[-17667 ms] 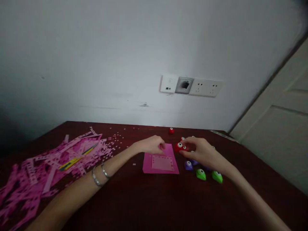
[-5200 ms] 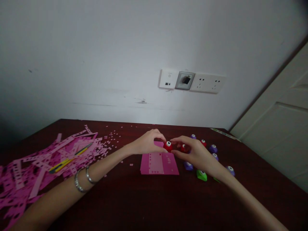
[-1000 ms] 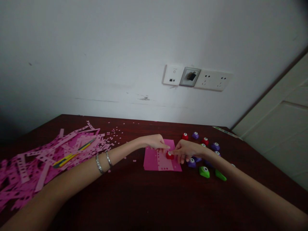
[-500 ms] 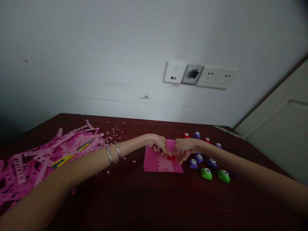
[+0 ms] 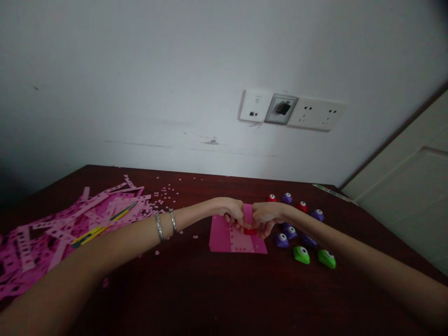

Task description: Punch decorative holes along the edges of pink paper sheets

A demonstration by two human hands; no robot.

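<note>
Over a small stack of pink paper (image 5: pixel 219 239), my left hand (image 5: pixel 234 212) and my right hand (image 5: pixel 265 217) meet with curled fingers at a red craft punch (image 5: pixel 249 231). The hands cover most of the punch. A lighter pink paper strip (image 5: pixel 241 243) with small punched shapes along its edges lies on the stack, beneath the punch. Two bracelets (image 5: pixel 172 221) circle my left wrist. Close to my right hand stand more punches: a purple one (image 5: pixel 281 240) and a green one (image 5: pixel 301 255).
A heap of punched pink strips (image 5: pixel 84 214) covers the table's left side, with a yellow craft knife (image 5: pixel 91 234) on top. Tiny paper cutouts (image 5: pixel 163 196) are scattered beside it. Several punches stand at right. A patterned flat strip (image 5: pixel 334 193) lies by the back right edge.
Both hands stay at the red punch with only a slight shift; a bit more pink paper shows between them. The view has tilted slightly. Everything else lies as before.
</note>
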